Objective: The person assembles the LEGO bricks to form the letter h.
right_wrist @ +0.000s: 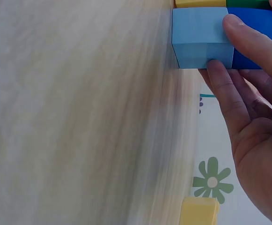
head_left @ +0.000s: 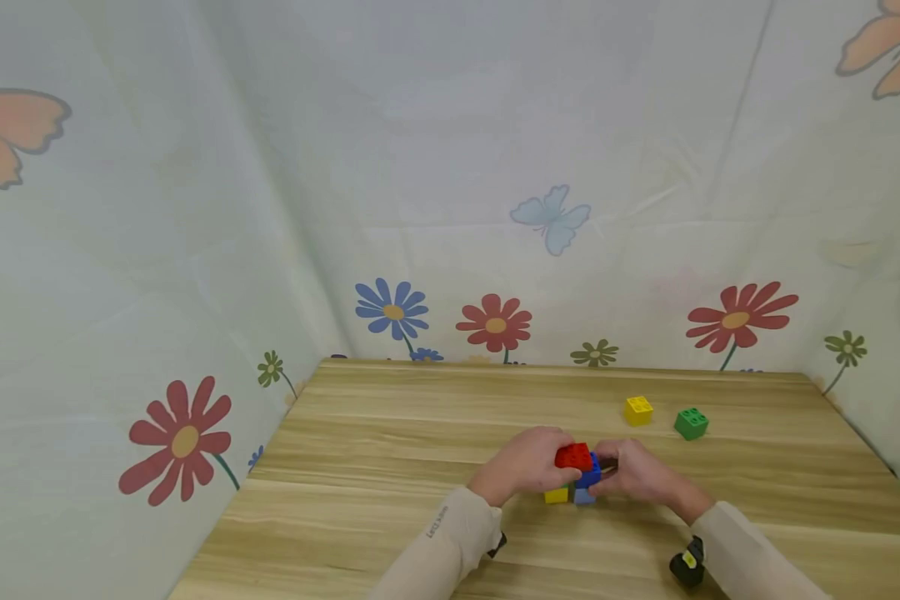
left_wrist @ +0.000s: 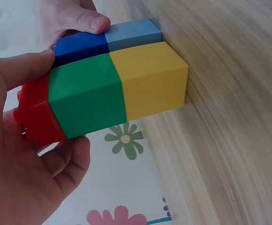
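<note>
Two toy-brick columns stand side by side on the table. One has a yellow brick [left_wrist: 154,77] at the bottom and a green brick [left_wrist: 89,96] above it; the other has a light blue brick [right_wrist: 201,35] under a dark blue brick [right_wrist: 253,33]. On top sits a red brick [head_left: 573,456], its studs up. My left hand [head_left: 528,462] grips the red brick, thumb on the near side and fingers round the far side. From the right, my right hand [head_left: 637,473] pinches the dark blue brick, its thumb and a fingertip reaching the light blue one.
Farther back on the wooden table [head_left: 420,425] lie a loose yellow brick [head_left: 638,411] and, to its right, a green brick [head_left: 692,424]. A flower-printed curtain [head_left: 450,208] hangs along the table's back and left edges.
</note>
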`<state>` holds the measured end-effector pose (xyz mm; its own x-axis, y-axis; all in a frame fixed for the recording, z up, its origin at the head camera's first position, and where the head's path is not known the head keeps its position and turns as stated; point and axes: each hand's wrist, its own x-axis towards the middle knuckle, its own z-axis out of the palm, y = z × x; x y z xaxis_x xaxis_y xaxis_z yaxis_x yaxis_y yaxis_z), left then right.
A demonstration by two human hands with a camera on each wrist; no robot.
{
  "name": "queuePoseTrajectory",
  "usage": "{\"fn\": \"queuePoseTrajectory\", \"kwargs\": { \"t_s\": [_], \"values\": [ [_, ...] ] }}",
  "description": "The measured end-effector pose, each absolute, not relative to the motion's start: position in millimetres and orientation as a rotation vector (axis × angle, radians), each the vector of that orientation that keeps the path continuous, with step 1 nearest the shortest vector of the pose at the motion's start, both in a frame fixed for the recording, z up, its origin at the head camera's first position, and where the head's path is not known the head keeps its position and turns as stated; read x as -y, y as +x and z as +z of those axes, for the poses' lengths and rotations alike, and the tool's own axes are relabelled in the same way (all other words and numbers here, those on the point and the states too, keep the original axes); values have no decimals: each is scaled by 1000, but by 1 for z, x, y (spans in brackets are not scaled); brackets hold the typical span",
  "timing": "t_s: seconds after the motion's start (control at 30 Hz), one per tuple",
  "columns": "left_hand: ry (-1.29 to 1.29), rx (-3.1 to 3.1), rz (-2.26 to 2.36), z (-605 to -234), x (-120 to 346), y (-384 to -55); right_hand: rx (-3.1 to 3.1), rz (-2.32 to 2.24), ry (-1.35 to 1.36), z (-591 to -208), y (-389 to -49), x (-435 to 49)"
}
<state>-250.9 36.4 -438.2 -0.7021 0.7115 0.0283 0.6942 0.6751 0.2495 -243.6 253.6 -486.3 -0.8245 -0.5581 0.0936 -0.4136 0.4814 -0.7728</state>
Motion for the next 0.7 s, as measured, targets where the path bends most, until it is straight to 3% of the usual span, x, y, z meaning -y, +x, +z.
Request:
{"fn": "queuePoseTrajectory", "kwargs": {
  "t_s": [0.7],
  "values": [
    [1152,-2798,251,-434,-44,-254,-2560,-1247,-821,-485,-244,-252]
  ]
}}
